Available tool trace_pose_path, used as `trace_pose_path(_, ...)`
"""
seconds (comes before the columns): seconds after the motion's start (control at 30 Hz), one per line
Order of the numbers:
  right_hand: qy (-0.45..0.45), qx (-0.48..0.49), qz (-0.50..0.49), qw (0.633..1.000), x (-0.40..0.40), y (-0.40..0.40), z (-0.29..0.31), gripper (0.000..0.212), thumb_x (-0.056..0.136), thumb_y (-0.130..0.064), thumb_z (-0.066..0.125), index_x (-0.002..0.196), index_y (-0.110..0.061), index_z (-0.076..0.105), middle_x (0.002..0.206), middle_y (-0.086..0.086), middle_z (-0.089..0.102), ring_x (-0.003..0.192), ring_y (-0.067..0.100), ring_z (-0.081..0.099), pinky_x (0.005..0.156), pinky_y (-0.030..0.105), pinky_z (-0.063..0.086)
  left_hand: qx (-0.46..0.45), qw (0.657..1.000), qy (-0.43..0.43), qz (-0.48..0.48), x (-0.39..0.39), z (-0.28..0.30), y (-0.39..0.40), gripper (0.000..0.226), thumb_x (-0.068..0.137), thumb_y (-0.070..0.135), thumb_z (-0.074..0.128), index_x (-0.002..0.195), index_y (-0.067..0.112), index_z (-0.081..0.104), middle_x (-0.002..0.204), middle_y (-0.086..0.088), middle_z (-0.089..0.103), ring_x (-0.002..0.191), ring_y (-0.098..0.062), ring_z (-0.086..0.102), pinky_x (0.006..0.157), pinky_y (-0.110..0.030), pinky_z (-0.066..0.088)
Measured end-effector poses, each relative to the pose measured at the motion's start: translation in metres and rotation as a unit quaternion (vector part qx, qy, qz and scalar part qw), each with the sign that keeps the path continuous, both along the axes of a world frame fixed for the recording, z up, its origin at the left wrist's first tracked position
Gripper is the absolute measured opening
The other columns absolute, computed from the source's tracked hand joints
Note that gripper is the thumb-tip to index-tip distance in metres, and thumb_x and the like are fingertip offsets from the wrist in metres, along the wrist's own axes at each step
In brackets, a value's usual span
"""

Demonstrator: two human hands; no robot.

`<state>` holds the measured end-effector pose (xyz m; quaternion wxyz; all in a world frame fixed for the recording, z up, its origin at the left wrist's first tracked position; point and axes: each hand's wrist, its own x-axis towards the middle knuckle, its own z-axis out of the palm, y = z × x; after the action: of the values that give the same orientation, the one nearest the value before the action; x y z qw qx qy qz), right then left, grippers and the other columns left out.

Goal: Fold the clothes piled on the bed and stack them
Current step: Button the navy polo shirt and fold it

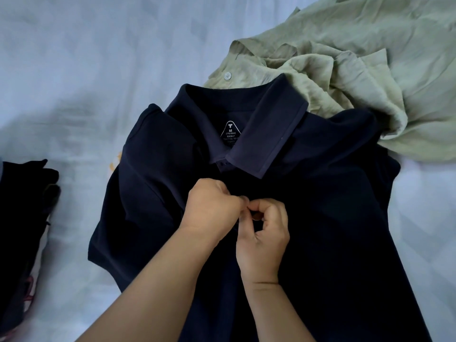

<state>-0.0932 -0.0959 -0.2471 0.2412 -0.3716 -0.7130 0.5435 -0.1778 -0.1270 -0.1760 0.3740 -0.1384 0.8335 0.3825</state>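
Observation:
A navy polo shirt [333, 218] lies front-up across the middle of the bed, collar toward the far side, with a size label showing inside the neck. My left hand [212, 211] and my right hand [264, 233] meet at the shirt's placket just below the collar. Both pinch the dark fabric there with curled fingers and thumbs. What lies between the fingertips is hidden. A crumpled pale green button shirt [357, 58] lies at the far right, its edge touching the polo's collar and right shoulder.
A pile of dark clothes [22, 218] sits at the left edge of the bed. The pale blue bedsheet [86, 58] stretches bare at the far left and shows along the right side.

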Motion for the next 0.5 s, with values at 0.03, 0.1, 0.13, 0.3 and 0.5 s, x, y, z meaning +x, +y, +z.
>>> trace_pose_path(0.03, 0.003, 0.006, 0.003, 1.0, 0.0, 0.0, 0.0, 0.011, 0.08, -0.019, 0.064, 0.077, -0.01, 0.059, 0.086, -0.013, 0.052, 0.079, -0.004, 0.051, 0.069, 0.003, 0.04, -0.01, 1.0, 0.004, -0.001, -0.001, -0.001, 0.0, 0.038, 0.077, 0.013, 0.074, 0.055, 0.01, 0.042, 0.05, -0.001, 0.042, 0.044, -0.014, 0.039, 0.044, -0.022, 0.033)
trace_pose_path(0.1, 0.008, 0.008, 0.004, 1.0, 0.001, 0.0, 0.001, 0.013, 0.079, -0.022, 0.062, 0.078, -0.01, 0.059, 0.087, -0.012, 0.052, 0.079, -0.006, 0.051, 0.069, 0.002, 0.039, -0.02, 1.0, 0.002, 0.007, -0.003, -0.002, 0.003, 0.028, 0.077, 0.013, 0.072, 0.062, 0.007, 0.049, 0.055, -0.005, 0.046, 0.05, -0.018, 0.044, 0.049, -0.025, 0.036)
trace_pose_path(0.13, 0.008, 0.004, 0.004, 1.0, 0.001, 0.0, 0.001, 0.011, 0.079, -0.019, 0.064, 0.078, -0.009, 0.058, 0.087, -0.011, 0.052, 0.08, -0.006, 0.051, 0.069, 0.002, 0.04, -0.019, 1.0, -0.002, 0.017, -0.002, -0.002, 0.003, 0.02, 0.078, 0.013, 0.071, 0.068, 0.007, 0.054, 0.061, -0.007, 0.049, 0.055, -0.02, 0.046, 0.053, -0.027, 0.038)
trace_pose_path(0.3, 0.009, -0.003, -0.003, 1.0, 0.001, 0.002, 0.0, 0.01, 0.076, -0.004, 0.067, 0.08, -0.009, 0.06, 0.088, -0.007, 0.054, 0.079, -0.002, 0.052, 0.07, 0.007, 0.043, 0.008, 0.988, -0.079, 0.131, 0.001, -0.001, 0.011, 0.011, 0.084, 0.008, 0.064, 0.092, 0.002, 0.062, 0.075, -0.006, 0.054, 0.063, -0.016, 0.048, 0.05, -0.023, 0.038)
trace_pose_path(0.5, 0.0, -0.024, -0.017, 1.0, 0.001, 0.006, 0.01, 0.021, 0.076, 0.007, 0.07, 0.076, -0.011, 0.061, 0.082, -0.008, 0.055, 0.077, 0.001, 0.055, 0.068, 0.006, 0.042, 0.079, 0.934, -0.205, 0.28, 0.007, 0.008, 0.021, 0.011, 0.091, 0.01, 0.057, 0.1, 0.007, 0.063, 0.063, -0.001, 0.046, 0.066, -0.004, 0.05, 0.056, -0.016, 0.049)
